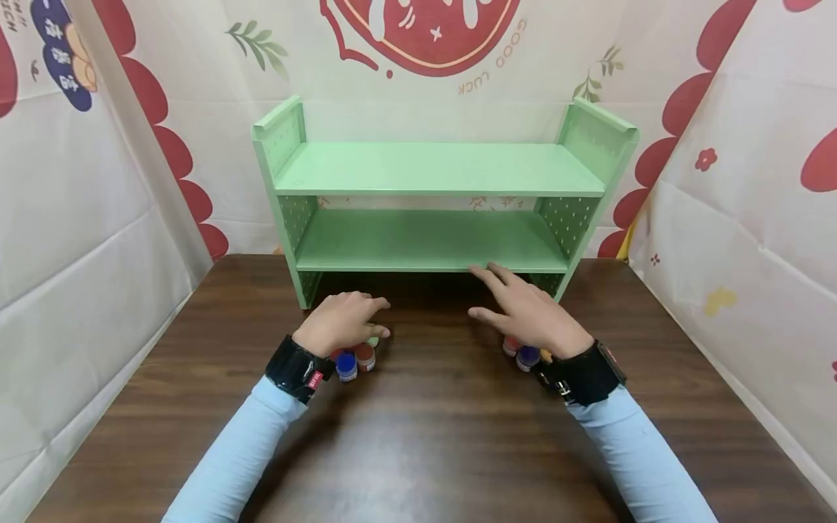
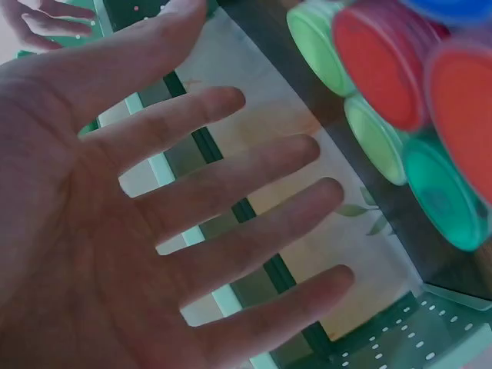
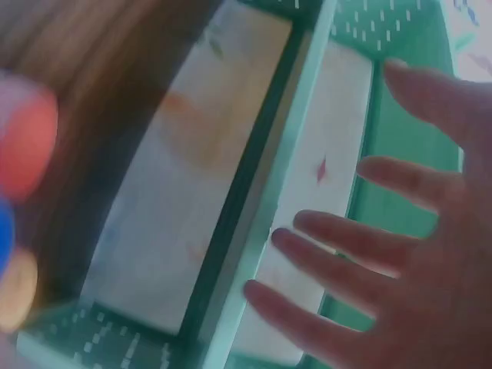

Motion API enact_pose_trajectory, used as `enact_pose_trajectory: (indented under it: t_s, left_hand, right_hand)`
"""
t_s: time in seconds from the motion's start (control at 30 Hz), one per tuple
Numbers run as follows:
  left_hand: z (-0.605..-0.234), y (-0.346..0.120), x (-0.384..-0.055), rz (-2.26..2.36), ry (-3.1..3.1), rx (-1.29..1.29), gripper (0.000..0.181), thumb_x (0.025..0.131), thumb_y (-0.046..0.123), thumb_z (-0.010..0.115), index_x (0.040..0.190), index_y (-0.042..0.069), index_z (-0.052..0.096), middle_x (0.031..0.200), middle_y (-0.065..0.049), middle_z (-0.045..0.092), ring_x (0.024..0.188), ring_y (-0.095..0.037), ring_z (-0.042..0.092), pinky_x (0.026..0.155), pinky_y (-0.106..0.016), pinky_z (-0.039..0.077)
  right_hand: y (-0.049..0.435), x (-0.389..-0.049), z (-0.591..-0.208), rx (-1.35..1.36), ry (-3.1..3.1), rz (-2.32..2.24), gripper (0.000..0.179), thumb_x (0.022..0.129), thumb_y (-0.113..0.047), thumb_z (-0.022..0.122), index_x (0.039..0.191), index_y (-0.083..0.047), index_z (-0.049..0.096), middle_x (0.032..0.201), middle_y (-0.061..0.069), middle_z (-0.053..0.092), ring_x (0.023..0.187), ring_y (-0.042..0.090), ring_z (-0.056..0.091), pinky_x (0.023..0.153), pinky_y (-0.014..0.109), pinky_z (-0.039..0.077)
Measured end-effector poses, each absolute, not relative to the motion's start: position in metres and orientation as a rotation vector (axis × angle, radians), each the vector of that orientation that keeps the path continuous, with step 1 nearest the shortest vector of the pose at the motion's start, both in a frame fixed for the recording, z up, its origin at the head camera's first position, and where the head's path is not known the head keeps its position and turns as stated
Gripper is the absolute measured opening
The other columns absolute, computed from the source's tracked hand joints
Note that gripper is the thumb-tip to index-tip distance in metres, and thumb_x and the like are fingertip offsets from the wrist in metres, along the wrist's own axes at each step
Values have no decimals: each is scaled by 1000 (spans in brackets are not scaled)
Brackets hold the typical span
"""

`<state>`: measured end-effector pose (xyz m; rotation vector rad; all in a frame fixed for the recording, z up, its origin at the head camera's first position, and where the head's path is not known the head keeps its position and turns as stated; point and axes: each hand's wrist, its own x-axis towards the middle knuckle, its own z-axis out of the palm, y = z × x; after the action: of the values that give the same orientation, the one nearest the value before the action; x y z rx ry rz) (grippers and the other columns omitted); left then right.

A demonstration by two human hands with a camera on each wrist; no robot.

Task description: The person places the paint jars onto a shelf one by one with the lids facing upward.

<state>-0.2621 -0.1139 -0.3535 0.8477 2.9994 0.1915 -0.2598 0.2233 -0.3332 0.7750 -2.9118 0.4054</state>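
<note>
Though near the left fingers (image 2: pixel 254 173), coloured jars (image 1: pixel 365 357), contents unclear.

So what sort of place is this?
Probably a makeshift tabletop booth, perhaps indoors: patterned sheets close in three sides of a brown wood-look table, with a green two-tier shelf standing at its back.

Printed cloth (image 1: pixel 209 123) (red-scalloped) screening a brown table (image 1: pixel 418 443) suggests a makeshift booth.

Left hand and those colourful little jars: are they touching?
Apart. The left wrist view shows it: background is visible between the left hand and the colourful jars, with no fingertip reaching a lid.
</note>
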Motion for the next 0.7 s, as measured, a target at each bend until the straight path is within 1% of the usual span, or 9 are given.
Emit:
enact_pose_trajectory:
  t_s: [0.1,0.2,0.27,0.33,0.4,0.43,0.57,0.63,0.7]
  left_hand:
    - [-354,-120,-264,212,2967,804,53,96,40,72,142,14,63,131,-10,72,112,-28,70,84,-44,59]
    - [-352,-124,-266,243,2944,759,54,96,39,73,143,14,62,133,-11,71,111,-27,70,83,-44,59]
    - [-350,-127,-267,246,2936,742,54,97,39,72,144,14,61,134,-11,70,111,-27,70,84,-44,59]
    - [-349,-128,-267,256,2927,719,55,97,39,72,145,14,60,135,-11,70,112,-27,70,87,-45,59]
    - [-348,-129,-268,262,2915,708,55,97,38,71,145,14,60,136,-11,69,114,-27,69,90,-46,58]
    - [-348,-129,-268,270,2906,701,55,98,38,71,145,14,59,137,-11,69,115,-27,69,91,-47,58]
    - [-351,-129,-267,303,2861,674,57,98,40,70,147,15,57,138,-11,68,116,-26,68,94,-48,57]
    - [-352,-128,-267,313,2850,671,57,98,40,69,148,15,57,139,-10,67,117,-26,68,95,-47,56]
    - [-353,-128,-267,314,2852,676,56,99,40,69,147,14,58,139,-10,67,116,-25,68,95,-47,57]
  right_hand:
    - [244,-267,-326,669,-2812,475,62,105,-52,53,155,-17,45,153,18,51,135,41,55,103,62,48]
    - [271,-276,-317,506,-2695,558,42,105,-41,57,130,-8,65,127,18,69,111,38,68,89,56,53]
    - [289,-280,-314,373,-2641,599,35,104,-37,58,112,-5,70,104,18,74,91,35,69,74,48,52]
    - [307,-284,-314,239,-2637,633,36,102,-37,60,102,-2,69,90,19,71,77,30,65,65,40,46]
    - [322,-290,-317,128,-2698,675,44,100,-42,62,104,1,66,88,21,71,69,25,63,61,34,43]
    - [329,-293,-320,97,-2755,697,49,99,-45,62,108,4,65,90,23,71,68,24,64,60,33,45]
    - [343,-308,-335,57,-3019,847,80,98,-55,62,139,11,43,113,33,68,76,27,74,68,40,60]
    - [345,-314,-343,81,-3097,930,83,100,-52,61,147,10,33,120,35,65,84,29,75,75,44,61]
    - [345,-319,-350,87,-3128,1018,79,102,-45,61,148,10,30,120,35,65,86,28,75,78,45,62]
